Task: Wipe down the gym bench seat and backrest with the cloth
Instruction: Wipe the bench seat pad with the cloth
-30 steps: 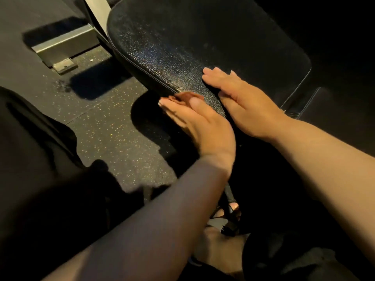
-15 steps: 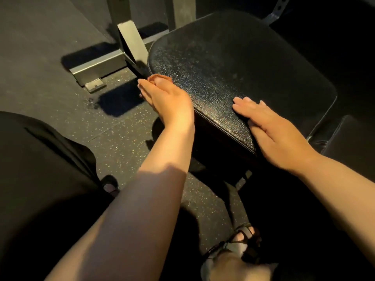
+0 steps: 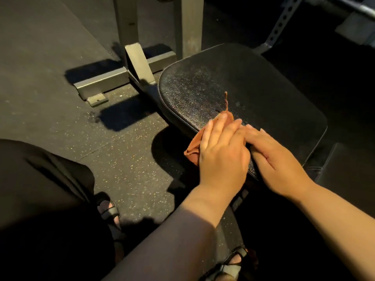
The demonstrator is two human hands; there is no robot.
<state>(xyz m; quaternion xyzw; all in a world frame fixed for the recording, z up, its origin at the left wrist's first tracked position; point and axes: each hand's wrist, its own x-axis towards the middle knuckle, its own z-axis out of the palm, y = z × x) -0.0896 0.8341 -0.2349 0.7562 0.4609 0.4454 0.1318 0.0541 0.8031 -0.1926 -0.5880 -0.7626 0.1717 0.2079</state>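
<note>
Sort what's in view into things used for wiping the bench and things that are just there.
Used for the job:
- cloth, under the left hand
- bench pad
- right hand, flat on the pad's near edge

Just there:
- metal frame
- rubber floor
- sandals
- perforated bracket

Orange cloth [image 3: 193, 146] crumpled on black seat [image 3: 253, 92] edge (near side).

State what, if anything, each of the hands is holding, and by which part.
The left hand presses the orange cloth flat on the seat's near edge, covering its middle; the ends stick out. The right hand holds nothing, resting flat on the seat.
</note>
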